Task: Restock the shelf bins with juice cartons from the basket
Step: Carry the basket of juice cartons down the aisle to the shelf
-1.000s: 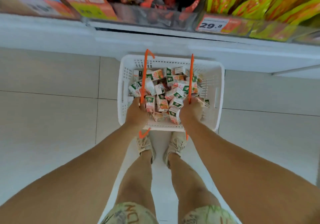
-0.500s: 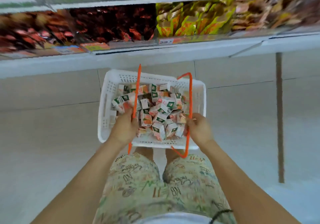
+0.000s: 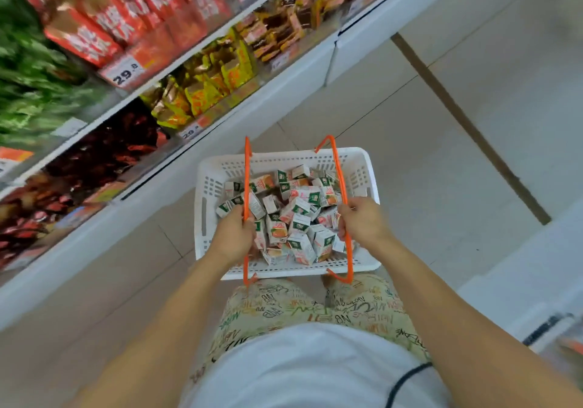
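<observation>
The shelving (image 3: 284, 82) runs along the left and far side of the scene, its tiers stocked with red, yellow and dark snack packs behind price tags; no juice bin is identifiable in this view, which is blurred there. The tiled floor (image 3: 441, 161) occupies the right side.

The basket (image 3: 208, 205) is white perforated plastic, held off the floor in front of the person's legs, near centre. It appears stiff enough to keep its shape under load. Judged by the fill, it is moderately heavy, so two-handed carrying by the handles is appropriate.

Two thin orange handles rise from it. The left hand (image 3: 235, 235) is closed around the left handle (image 3: 245, 187). The right hand (image 3: 362, 221) is closed around the right handle (image 3: 339, 174).

The juice cartons (image 3: 299, 215) lie loose and jumbled inside the basket, covering its floor several deep. Each is a small rectangular pack, likely light and fairly rigid, with smooth faces that may slip and a body that can dent if squeezed. Take hold of one carton across its two broad faces, with light pressure, from the top layer.
</observation>
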